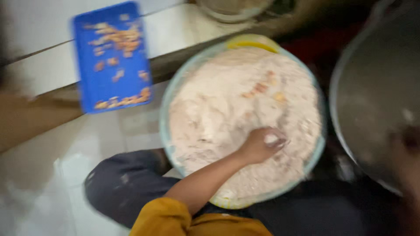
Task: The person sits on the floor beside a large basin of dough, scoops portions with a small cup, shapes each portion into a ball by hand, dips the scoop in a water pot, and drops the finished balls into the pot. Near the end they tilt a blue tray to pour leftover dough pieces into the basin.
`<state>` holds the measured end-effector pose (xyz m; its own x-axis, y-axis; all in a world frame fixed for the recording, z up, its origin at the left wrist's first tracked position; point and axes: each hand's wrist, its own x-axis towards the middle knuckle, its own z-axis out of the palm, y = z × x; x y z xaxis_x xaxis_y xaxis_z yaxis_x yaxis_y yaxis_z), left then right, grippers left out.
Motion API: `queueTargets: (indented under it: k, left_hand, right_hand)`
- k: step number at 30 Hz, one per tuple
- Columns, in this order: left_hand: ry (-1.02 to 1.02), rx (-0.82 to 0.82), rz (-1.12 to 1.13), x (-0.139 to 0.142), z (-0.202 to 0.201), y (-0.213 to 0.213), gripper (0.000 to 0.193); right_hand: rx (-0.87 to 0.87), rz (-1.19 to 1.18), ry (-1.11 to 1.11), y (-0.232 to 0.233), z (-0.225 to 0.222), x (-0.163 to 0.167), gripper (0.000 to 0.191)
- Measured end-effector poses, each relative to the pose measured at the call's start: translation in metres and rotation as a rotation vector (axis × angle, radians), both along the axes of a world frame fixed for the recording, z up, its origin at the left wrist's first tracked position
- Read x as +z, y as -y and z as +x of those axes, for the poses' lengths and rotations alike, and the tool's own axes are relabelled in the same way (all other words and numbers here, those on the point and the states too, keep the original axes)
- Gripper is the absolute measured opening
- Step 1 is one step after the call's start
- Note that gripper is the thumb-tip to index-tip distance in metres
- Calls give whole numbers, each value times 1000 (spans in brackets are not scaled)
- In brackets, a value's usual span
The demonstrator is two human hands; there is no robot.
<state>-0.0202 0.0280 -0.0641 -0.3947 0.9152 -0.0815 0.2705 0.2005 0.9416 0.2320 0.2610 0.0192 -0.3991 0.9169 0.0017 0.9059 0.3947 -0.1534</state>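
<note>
A wide, pale-rimmed bowl (163,120) sits in front of me, filled with a whitish flour mixture (227,100) that has a few orange bits near its far side. My left hand (260,144) reaches in from a yellow sleeve (164,216). Its fingers are curled into the mixture at the near right, with a white clump in them. At the right edge, a blurred skin-coloured shape (411,170) beside a large metal pan (376,87) may be my right hand; its fingers cannot be made out.
A blue rectangular tray (111,57) with scattered orange pieces lies tilted at the upper left on a white tiled ledge. A round container (232,11) is at the top. My knee in dark cloth (122,183) is left of the bowl.
</note>
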Motion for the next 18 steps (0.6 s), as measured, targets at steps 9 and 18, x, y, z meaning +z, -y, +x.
queueTargets:
  k: [9,18]
  left_hand:
    - [480,14,78,9,9,-8,31]
    - [67,128,-9,45,26,-10,35]
  right_hand:
    - [46,-398,-536,96,-36,28,40]
    - [-7,-951,-623,123,-42,54,32]
